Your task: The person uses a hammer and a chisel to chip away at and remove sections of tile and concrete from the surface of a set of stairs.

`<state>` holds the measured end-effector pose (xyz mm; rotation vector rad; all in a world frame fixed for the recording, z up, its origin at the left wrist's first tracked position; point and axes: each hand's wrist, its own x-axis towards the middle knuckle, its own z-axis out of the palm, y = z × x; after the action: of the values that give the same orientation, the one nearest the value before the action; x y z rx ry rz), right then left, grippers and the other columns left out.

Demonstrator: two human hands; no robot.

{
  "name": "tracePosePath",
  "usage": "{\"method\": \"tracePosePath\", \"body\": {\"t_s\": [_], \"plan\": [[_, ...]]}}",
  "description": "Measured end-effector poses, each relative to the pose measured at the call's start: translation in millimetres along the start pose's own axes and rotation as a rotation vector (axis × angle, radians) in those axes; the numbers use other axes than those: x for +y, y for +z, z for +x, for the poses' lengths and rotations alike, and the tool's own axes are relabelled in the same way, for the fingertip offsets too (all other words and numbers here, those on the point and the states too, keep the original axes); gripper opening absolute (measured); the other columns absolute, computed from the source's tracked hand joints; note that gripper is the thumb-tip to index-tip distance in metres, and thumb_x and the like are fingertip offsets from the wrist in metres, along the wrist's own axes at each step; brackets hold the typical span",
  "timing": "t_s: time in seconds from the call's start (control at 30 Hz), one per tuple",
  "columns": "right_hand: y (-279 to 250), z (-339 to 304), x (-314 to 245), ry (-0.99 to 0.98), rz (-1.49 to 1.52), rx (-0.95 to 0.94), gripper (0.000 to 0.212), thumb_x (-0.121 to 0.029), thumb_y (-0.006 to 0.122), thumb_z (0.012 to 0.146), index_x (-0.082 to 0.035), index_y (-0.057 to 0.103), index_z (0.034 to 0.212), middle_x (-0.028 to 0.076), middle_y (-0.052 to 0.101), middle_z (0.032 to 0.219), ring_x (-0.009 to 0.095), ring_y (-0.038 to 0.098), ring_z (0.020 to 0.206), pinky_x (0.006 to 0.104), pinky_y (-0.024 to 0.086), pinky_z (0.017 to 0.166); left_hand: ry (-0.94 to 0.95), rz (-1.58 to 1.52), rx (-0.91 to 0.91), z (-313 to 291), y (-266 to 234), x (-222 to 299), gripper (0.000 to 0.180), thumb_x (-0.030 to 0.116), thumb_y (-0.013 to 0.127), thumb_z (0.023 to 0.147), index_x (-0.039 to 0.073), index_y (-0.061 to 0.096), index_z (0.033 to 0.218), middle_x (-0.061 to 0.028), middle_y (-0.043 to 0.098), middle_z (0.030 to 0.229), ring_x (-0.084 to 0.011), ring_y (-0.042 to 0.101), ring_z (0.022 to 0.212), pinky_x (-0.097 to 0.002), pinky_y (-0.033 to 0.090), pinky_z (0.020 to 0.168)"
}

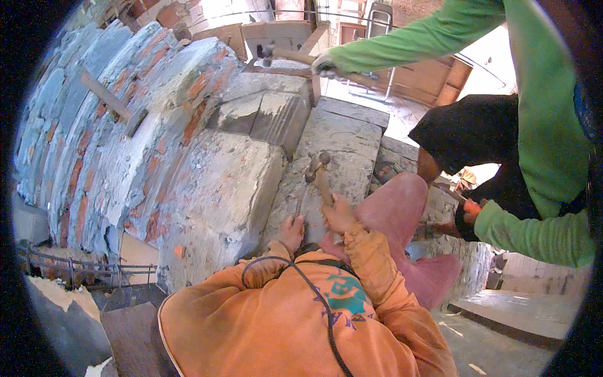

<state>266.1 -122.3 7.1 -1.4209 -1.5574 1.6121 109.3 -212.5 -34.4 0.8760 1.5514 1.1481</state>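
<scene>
My right hand (339, 215) is closed around the wooden handle of a hammer (323, 182). The hammer's metal head is raised, just above the grey stone block (342, 147) in front of me. To its left, my left hand (293, 231) is closed on a thin, dark, chisel-like rod (299, 206), which points away from me toward the stone. Its tip is hard to make out.
On the left, a second hammer (107, 94) lies across stacked pale-blue slabs (141, 75) with brick-red patches. At right, a co-worker in green sleeves holds a hammer (289, 55) in a gloved hand (323, 65). Rebar (75, 259) sits at lower left.
</scene>
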Motion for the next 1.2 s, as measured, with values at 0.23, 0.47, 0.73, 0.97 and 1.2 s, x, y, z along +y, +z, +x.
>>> {"method": "tracePosePath", "body": {"t_s": [0.23,0.47,0.73,0.97,1.2], "plan": [[2.2,16.7,-4.3,0.032,0.071,0.069,0.013,-0.008,0.052,0.08,0.0,0.051,0.089,0.008,0.055,0.061,0.018,0.055,0.047,0.0312,0.044,0.042,-0.018,0.309,0.124,-5.6,-4.8,8.9,0.027,0.028,0.054,0.09,0.002,0.053,0.081,-0.008,0.053,0.062,-0.0188,0.051,0.056,-0.0344,0.04,0.053],[18.6,116.8,80.0,-0.218,-0.057,-0.074,0.016,-0.011,0.054,0.08,0.005,0.056,0.077,0.012,0.059,0.062,0.023,0.059,0.05,0.0346,0.048,0.045,0.022,0.499,0.172,14.2,-1.0,-7.5,0.039,0.025,0.055,0.085,-0.003,0.053,0.112,-0.0231,0.06,0.091,-0.0349,0.059,0.087,-0.0412,0.044,0.079],[40.7,88.3,47.1,-0.04,-0.256,-0.068,0.023,-0.013,0.057,0.079,0.01,0.055,0.085,0.015,0.061,0.067,0.024,0.063,0.054,0.0356,0.051,0.047,0.679,0.743,0.11,-14.9,-19.6,63.3,0.044,0.014,0.058,0.082,-0.002,0.049,0.122,-0.0232,0.049,0.125,-0.0403,0.046,0.116,-0.0443,0.037,0.1],[30.4,85.2,24.3,0.221,-0.173,-0.037,0.028,-0.016,0.058,0.077,0.007,0.056,0.093,0.02,0.063,0.08,0.031,0.066,0.064,0.0395,0.052,0.056,0.904,0.57,0.511,18.0,-57.2,144.3,0.029,0.008,0.055,0.084,-0.003,0.056,0.11,-0.0211,0.057,0.11,-0.0369,0.054,0.102,-0.0422,0.042,0.091],[37.4,74.2,6.8,0.016,-0.397,0.122,0.049,-0.029,0.057,0.075,0.003,0.053,0.111,0.028,0.061,0.097,0.045,0.057,0.095,0.0468,0.046,0.084,0.865,0.698,0.365,10.6,-98.0,167.4,0.022,0.008,0.054,0.084,0.001,0.061,0.102,-0.0173,0.063,0.096,-0.0334,0.061,0.086,-0.0403,0.048,0.078]]}}
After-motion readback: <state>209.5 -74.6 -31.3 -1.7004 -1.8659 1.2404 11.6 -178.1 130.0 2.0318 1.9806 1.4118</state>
